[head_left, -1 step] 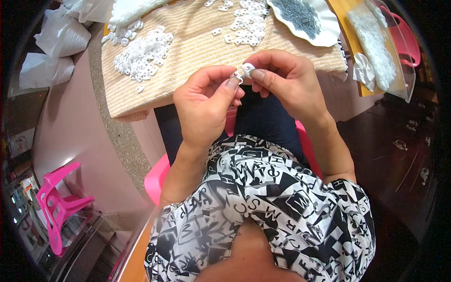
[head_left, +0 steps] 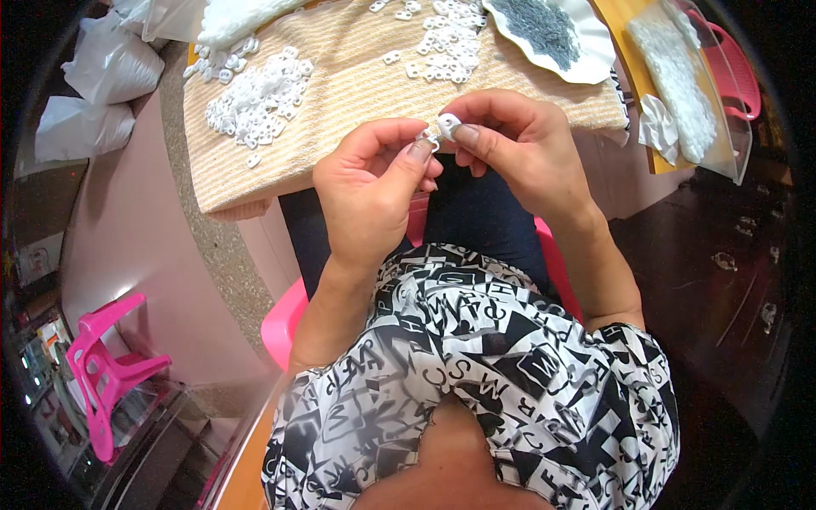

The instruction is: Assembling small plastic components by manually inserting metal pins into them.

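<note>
Above my lap, at the table's near edge, both hands meet fingertip to fingertip. My left hand (head_left: 378,178) pinches a small white plastic piece (head_left: 433,143) with a loop, mostly covered by thumb and finger. Between thumb and forefinger, my right hand (head_left: 514,149) grips a rounded white plastic piece with a hole (head_left: 450,126). The two pieces are very close; whether they touch I cannot tell. Beyond the hands, a heap of white plastic pieces (head_left: 259,98) lies at left and looser white pieces (head_left: 446,42) lie farther back. A white scalloped dish (head_left: 595,59) holds many thin grey metal bits (head_left: 544,32).
A striped beige cloth (head_left: 340,85) covers the table. Clear bags of white pieces (head_left: 680,93) and crumpled paper (head_left: 657,127) are at right. White bags (head_left: 85,127) stand on the left, with a pink plastic stool (head_left: 106,365) nearer. Dark furniture (head_left: 714,272) flanks my right.
</note>
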Available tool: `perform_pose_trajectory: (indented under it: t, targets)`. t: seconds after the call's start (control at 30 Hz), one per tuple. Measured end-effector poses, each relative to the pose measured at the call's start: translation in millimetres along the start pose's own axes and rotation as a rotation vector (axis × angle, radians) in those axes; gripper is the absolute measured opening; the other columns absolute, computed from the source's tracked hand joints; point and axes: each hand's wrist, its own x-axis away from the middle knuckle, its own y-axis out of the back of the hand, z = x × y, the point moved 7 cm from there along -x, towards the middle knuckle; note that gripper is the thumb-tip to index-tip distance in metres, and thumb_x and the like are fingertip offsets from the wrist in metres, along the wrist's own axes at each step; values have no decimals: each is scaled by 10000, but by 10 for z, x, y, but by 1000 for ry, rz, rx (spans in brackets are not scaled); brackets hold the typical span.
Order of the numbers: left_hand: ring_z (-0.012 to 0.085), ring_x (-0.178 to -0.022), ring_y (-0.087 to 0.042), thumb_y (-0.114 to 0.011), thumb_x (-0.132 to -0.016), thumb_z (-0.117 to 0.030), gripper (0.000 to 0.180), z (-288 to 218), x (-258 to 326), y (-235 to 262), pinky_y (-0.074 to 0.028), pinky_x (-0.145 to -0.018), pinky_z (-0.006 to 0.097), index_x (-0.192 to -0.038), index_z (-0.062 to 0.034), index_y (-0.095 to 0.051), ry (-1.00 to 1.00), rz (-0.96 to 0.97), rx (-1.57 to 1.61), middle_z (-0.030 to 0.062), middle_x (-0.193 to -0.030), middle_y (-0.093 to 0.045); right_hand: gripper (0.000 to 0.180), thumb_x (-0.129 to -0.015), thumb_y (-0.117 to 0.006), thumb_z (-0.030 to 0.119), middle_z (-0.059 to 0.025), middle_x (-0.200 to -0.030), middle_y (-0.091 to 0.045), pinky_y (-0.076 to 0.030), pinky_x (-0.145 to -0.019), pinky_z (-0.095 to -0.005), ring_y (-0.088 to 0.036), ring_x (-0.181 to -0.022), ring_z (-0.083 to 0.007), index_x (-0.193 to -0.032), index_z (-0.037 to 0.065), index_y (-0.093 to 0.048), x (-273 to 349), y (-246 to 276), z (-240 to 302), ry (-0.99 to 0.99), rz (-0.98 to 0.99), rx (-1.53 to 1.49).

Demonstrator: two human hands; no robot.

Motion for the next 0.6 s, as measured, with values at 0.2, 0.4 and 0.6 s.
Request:
perform_pose_trajectory:
  t: [0.2, 0.4, 0.6]
  targets:
    - [128, -623, -582, -571, -786, 15, 169, -24, 19, -26, -484, -539, 219, -945, 71, -557, -22, 2, -5, 108, -762, -606, 125, -794, -538, -1, -33, -697, -593, -451, -548, -196, -546, -613, -71, -904, -43, -580, 22, -46, 29, 15, 23, -3]
    - [91, -632, -584, -574, -794, 3, 123, -31, 14, -27, -498, -548, 193, -906, 54, -582, -69, -1, 36, 78, -756, -614, 128, -814, -511, -11, -71, -708, -605, -477, -544, -210, -586, -631, -106, -920, -60, -563, 37, -101, 49, -11, 59, -96]
    - [99, -652, -586, -581, -797, -6, 143, -10, -6, -65, -506, -568, 206, -924, 60, -584, -93, 45, 98, 91, -775, -617, 125, -822, -509, -7, -80, -725, -606, -484, -548, -219, -589, -632, -115, -920, -63, -563, 38, -71, 37, 4, 17, -178]
